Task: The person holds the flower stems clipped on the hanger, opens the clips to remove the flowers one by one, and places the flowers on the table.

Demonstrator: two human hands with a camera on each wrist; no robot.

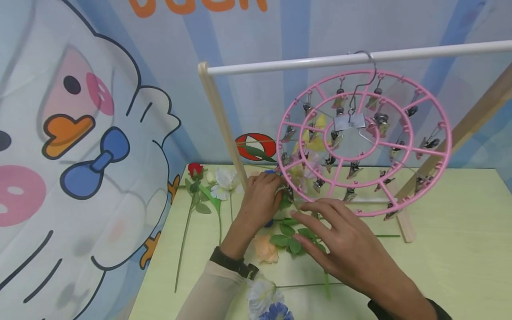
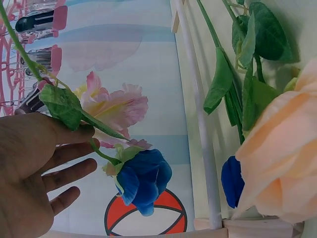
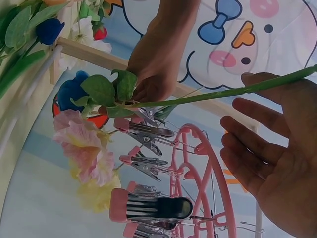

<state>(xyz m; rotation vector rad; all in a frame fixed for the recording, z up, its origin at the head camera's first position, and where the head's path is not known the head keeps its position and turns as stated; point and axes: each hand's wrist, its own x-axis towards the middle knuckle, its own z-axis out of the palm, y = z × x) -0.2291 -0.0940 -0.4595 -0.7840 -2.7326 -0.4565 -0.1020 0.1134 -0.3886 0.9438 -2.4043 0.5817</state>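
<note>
1. Along the near edge of the head view, one white flower [image 1: 261, 297] and one blue flower [image 1: 277, 312] lie on the pale table [image 1: 452, 258].
2. At the right, one right hand [image 1: 346, 238] reaches inward, its fingers extended, loose and spread, its grasp released. The right wrist view shows the green stem [image 3: 198, 98] passing across this hand; whether they touch, I cannot tell.
3. Farther left, one left hand [image 1: 260, 193] reaches forward beyond a dark wristband [image 1: 232, 263] and a beige sleeve [image 1: 214, 289], pinching the stem of one blue rose [image 2: 146, 181] near its leaves [image 3: 99, 89]. The wrist views show this bloom beyond the fingertips, beside the clips [image 3: 153, 206]; in the head view the hand largely covers it.
4. Beneath the hands lies one peach rose [image 1: 265, 249]; the left wrist view also shows a second blue bloom [image 2: 233, 181] partly behind it.
5. Beyond, one pink hanger [image 1: 350, 122] has three concentric rings and more than a dozen clips. One pink flower [image 3: 84, 146] and one yellow flower [image 3: 99, 191] show clearly in the right wrist view.
6. At the table's far left lie one red rose [image 1: 195, 170], one white bud [image 1: 210, 177] and white blossoms [image 1: 226, 178].
7. Above, one white rod [image 1: 272, 65] carries the hanger before a cartoon backdrop [image 1: 248, 40].
</note>
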